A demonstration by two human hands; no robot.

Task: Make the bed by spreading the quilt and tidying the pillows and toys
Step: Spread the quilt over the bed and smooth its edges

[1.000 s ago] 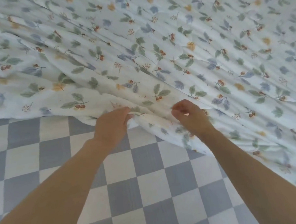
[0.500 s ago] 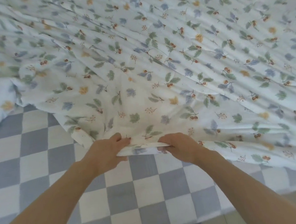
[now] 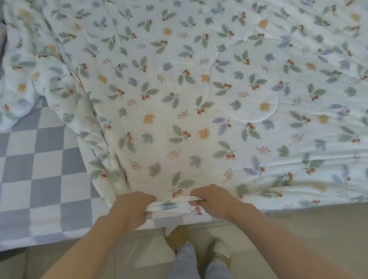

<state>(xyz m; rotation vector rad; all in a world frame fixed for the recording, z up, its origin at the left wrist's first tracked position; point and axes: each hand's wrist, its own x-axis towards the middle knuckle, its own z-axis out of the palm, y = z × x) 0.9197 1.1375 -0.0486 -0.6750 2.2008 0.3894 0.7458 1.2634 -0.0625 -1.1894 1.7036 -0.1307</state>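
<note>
The near hem of the leaf-print quilt (image 3: pixel 196 93) is pinched by the left hand (image 3: pixel 132 208) and right hand (image 3: pixel 213 200), fingers curled round it. Since a second ago it has been drawn back to the bed's edge. The checkered sheet (image 3: pixel 24 168) at left remains uncovered, so spreading is judged unfinished.

Matt, stitched cloth quilt (image 3: pixel 196 93) over a matt woven checked sheet (image 3: pixel 28 167).
</note>
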